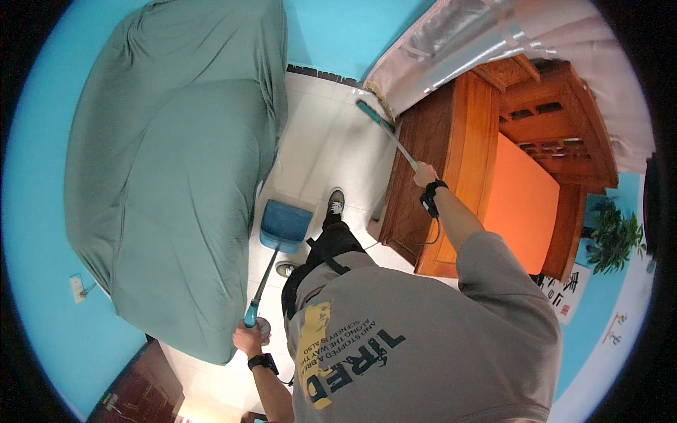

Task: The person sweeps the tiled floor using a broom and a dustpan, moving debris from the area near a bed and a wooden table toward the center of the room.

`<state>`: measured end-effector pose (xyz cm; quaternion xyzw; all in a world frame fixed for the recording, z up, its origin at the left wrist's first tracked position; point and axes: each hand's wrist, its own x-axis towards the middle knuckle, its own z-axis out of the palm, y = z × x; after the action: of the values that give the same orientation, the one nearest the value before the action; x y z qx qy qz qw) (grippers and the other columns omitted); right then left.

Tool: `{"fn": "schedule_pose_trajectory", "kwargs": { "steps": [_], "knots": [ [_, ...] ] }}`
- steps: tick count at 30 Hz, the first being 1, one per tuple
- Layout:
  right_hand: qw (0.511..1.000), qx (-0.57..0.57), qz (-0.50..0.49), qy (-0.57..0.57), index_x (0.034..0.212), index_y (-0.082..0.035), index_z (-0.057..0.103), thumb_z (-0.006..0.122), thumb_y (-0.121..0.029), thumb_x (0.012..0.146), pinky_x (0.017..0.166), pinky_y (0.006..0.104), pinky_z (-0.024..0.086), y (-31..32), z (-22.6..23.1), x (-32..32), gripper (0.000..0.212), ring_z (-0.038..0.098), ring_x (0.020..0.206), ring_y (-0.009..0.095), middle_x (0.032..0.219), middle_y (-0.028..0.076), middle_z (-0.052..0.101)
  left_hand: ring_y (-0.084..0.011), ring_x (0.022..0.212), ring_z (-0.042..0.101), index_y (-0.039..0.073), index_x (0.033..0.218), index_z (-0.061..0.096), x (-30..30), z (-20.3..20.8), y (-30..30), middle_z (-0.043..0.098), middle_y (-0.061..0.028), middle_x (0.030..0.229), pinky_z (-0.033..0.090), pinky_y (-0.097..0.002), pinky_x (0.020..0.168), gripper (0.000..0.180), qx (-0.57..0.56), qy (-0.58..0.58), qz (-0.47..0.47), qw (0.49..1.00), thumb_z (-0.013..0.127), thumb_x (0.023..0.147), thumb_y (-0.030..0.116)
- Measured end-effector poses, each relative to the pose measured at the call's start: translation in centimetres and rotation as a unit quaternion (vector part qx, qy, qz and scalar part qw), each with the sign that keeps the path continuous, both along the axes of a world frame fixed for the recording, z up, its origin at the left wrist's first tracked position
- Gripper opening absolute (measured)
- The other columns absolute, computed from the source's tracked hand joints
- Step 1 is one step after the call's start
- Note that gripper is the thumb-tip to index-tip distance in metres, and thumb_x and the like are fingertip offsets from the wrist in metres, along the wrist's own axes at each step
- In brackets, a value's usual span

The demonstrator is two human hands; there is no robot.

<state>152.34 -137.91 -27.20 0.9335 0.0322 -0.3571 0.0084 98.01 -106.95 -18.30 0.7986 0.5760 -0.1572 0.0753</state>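
My left hand [248, 340] is wrapped round the blue grip of a long-handled dustpan [285, 229]. Its blue pan is low by the floor, in front of my feet and beside the green cover. A small round pale thing [264, 328] shows next to that hand; I cannot make out what it is. Out to the front right, my right hand [424, 174] is closed on the light-coloured handle of a broom [402, 148]. The broom's green head reaches the far floor, close to the curtain hem and the wooden furniture. Dark bands circle both wrists.
A large piece under a green cloth cover [176, 162] fills the left. Carved wooden seating [437, 134] with an orange cushion [522, 204] stands at the right. Between them runs a pale tiled floor [310, 134]. A pink curtain [451, 49] hangs behind; a leafy plant [613, 236] is at far right.
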Motion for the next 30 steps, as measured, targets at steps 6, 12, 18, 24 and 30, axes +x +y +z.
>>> {"fn": "schedule_pose_trajectory", "kwargs": {
  "steps": [6,12,18,24,30],
  "knots": [
    [0.998,0.041,-0.047,-0.03,0.101,0.002,0.05,0.047,-0.006,0.078,0.071,0.0436,0.047,1.2,-1.2,-12.5,0.025,0.055,0.087,0.036,0.096,0.023,0.055,-0.0357,0.07,0.059,0.005,0.076,0.06,-3.6,-0.6,4.0,0.061,-0.017,0.074,0.047,-0.0432,0.06,0.028,-0.071,0.015,-0.078,0.994,0.066,0.063,0.028],
    [0.964,0.039,0.25,-0.086,0.095,0.001,0.054,0.044,-0.01,0.077,0.065,0.0435,0.048,3.7,1.8,-28.5,0.023,0.059,0.077,0.036,0.087,0.021,0.058,-0.0342,0.071,0.059,0.003,0.082,0.059,-4.8,-2.0,8.5,0.06,-0.0164,0.076,0.048,-0.0419,0.06,0.034,-0.108,-0.07,-0.149,0.981,0.065,0.065,0.032],
    [0.98,0.125,0.139,0.071,0.096,-0.001,0.048,0.049,-0.003,0.071,0.065,0.0427,0.047,6.6,7.7,-41.6,0.025,0.058,0.077,0.034,0.083,0.02,0.058,-0.0341,0.075,0.059,0.001,0.075,0.056,-2.5,-1.5,9.9,0.06,-0.0181,0.08,0.048,-0.042,0.063,0.036,-0.058,-0.049,-0.174,0.982,0.067,0.064,0.033],
    [0.983,0.182,-0.01,0.025,0.118,-0.004,0.046,0.059,-0.016,0.074,0.085,0.0362,0.042,2.4,8.7,-41.3,0.048,0.054,0.095,0.033,0.104,0.022,0.055,-0.0345,0.077,0.059,0.0,0.08,0.057,-3.3,-0.1,10.1,0.06,-0.0171,0.082,0.048,-0.0432,0.065,0.036,-0.067,-0.048,-0.182,0.98,0.066,0.065,0.032],
    [0.982,0.161,-0.026,-0.098,0.117,-0.007,0.048,0.059,-0.022,0.074,0.08,0.0382,0.044,-1.2,8.4,-35.9,0.046,0.054,0.091,0.036,0.098,0.023,0.056,-0.0347,0.076,0.059,0.002,0.078,0.059,-6.2,-1.3,7.7,0.06,-0.0171,0.08,0.047,-0.0422,0.066,0.034,-0.116,-0.043,-0.155,0.98,0.067,0.064,0.032]
  ]
}}
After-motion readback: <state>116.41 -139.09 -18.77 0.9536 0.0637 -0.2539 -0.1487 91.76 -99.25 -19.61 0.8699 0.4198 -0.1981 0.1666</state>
